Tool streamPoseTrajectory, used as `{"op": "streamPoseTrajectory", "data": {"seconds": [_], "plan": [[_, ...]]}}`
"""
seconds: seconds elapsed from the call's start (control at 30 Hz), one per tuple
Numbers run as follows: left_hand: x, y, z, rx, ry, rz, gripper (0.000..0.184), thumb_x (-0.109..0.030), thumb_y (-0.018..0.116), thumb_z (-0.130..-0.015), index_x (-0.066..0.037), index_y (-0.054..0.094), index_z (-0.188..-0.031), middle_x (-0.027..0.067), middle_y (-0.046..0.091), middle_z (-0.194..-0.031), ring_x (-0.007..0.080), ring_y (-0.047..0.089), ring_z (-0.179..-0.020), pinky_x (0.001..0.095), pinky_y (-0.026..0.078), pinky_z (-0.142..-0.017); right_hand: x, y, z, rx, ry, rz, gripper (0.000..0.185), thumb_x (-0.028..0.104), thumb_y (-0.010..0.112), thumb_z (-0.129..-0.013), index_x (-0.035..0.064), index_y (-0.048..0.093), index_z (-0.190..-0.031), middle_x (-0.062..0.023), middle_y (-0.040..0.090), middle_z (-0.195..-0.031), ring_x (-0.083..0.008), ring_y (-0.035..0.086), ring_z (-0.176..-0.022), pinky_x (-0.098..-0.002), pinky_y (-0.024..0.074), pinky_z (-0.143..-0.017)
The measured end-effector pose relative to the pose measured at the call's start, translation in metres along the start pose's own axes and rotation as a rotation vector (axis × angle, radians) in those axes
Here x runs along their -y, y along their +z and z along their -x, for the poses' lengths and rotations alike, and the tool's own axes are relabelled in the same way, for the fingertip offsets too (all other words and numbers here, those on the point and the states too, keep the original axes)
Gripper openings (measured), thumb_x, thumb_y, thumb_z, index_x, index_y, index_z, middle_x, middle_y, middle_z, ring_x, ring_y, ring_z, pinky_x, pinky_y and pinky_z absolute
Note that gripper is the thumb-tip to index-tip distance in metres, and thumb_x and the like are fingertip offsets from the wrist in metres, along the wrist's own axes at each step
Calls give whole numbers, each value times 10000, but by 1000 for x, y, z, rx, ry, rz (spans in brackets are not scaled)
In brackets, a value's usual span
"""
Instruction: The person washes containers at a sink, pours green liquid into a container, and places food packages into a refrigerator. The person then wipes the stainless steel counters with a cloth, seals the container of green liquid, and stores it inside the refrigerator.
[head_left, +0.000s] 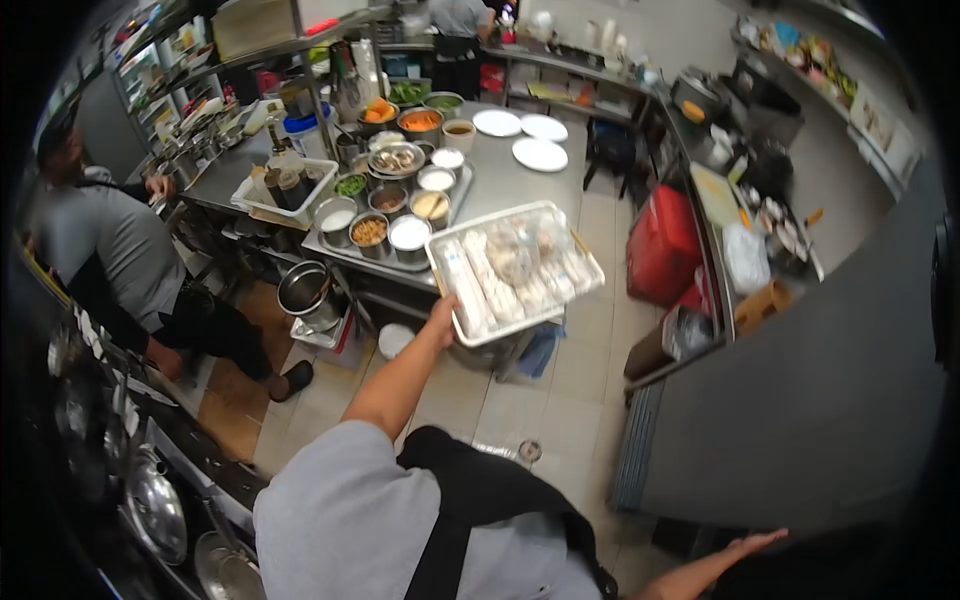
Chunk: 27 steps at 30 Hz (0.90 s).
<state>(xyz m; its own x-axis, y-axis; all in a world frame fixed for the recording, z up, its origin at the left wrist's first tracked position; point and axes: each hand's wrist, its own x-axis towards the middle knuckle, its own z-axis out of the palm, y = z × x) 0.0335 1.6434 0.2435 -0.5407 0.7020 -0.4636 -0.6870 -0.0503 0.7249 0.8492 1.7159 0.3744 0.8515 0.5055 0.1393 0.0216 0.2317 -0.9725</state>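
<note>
The person's left hand [443,318] has its grip closed on the corner of a shallow white tray [540,314], a rounded rectangle with a raised rim, which sits in view across the near end of the steel desk [490,185]; I can't tell whether any of it rests there. Inside lie long pale packages [475,290] in crinkled clear wrap, side by side, with a lumpy, brownish plastic bag [512,258] on top. The right hand [750,541] is well to the near right of the desk, its grip open, fingers stretched flat and holding nothing, close to a broad, smooth grey panel [780,390]; whether they touch, I can't make out. On the desk's left half crowd round metal tubs [409,235], some filled with smooth white stuff, others with chunky pieces. Glossy white plates [540,154], round and shallow, are toward its far right. A boxy red container [662,245] stands right of the desk, and left of it is a co-worker [110,240] in a grey top.
</note>
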Motion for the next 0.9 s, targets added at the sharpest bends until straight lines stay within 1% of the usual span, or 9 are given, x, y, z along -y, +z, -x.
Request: {"op": "streamPoseTrajectory", "data": {"seconds": [0.07,0.13,0.2,0.33,0.37,0.4,0.53,0.77,0.9], "plan": [[3,11,15,-24,-4,21,591,-217,501,-705,27,444,-1241,215,555,-1143,365,548,-1068,463,451,-934,-13,-20,5,138,13,95,963,722,382,-843,-11,215,-1444,-159,272,-1484,-288,301,-1336,-420,251,-1071],[1,13,10,-9,5,51,600,-218,502,-711,31,433,-1253,224,544,-1172,384,526,-1101,476,425,-969,-16,-19,38,80,-78,143,785,604,456,-894,-4,359,-1381,-164,394,-1405,-271,400,-1257,-409,323,-1015],[2,11,10,14,0,82,592,-200,495,-721,37,421,-1258,222,541,-1173,393,523,-1099,492,415,-975,-39,-31,55,136,-192,261,569,474,540,-912,-9,492,-1209,-130,566,-1164,-210,532,-1026,-357,434,-839],[3,24,21,-63,104,20,578,-193,491,-725,57,415,-1241,208,541,-1154,388,548,-1069,518,462,-906,-21,-8,150,214,-284,307,407,231,647,-891,-13,485,-1174,-76,563,-991,-125,509,-857,-235,428,-706],[5,30,26,-86,113,15,576,-195,492,-725,61,415,-1235,208,543,-1147,389,555,-1058,531,476,-877,-19,0,172,262,-240,160,431,209,665,-877,-13,465,-1187,-64,544,-964,-129,497,-836,-240,422,-690],[10,28,22,-108,122,27,553,-200,495,-724,61,428,-1208,218,553,-1108,392,589,-986,543,514,-776,-12,4,192,321,-219,210,489,182,671,-865,-17,408,-1226,-89,474,-1034,-158,475,-871,-253,422,-694],[22,51,40,-104,82,31,511,-197,500,-727,55,440,-1168,217,564,-1048,362,631,-856,498,554,-618,20,29,260,578,-177,227,548,122,655,-827,-21,347,-1257,-145,417,-1162,-203,453,-1004,-278,434,-744],[34,43,34,-9,102,71,471,-148,500,-716,62,464,-1136,192,596,-966,341,642,-808,483,559,-594,42,73,324,959,-260,284,646,142,649,-787,-7,324,-1325,-177,387,-1240,-278,425,-1138,-367,404,-862],[25,34,34,-51,69,20,447,-156,512,-689,51,487,-1085,152,583,-889,287,631,-712,395,512,-448,49,112,355,1048,-279,295,707,129,651,-790,-7,280,-1376,-196,359,-1293,-302,406,-1202,-377,401,-890]]}}
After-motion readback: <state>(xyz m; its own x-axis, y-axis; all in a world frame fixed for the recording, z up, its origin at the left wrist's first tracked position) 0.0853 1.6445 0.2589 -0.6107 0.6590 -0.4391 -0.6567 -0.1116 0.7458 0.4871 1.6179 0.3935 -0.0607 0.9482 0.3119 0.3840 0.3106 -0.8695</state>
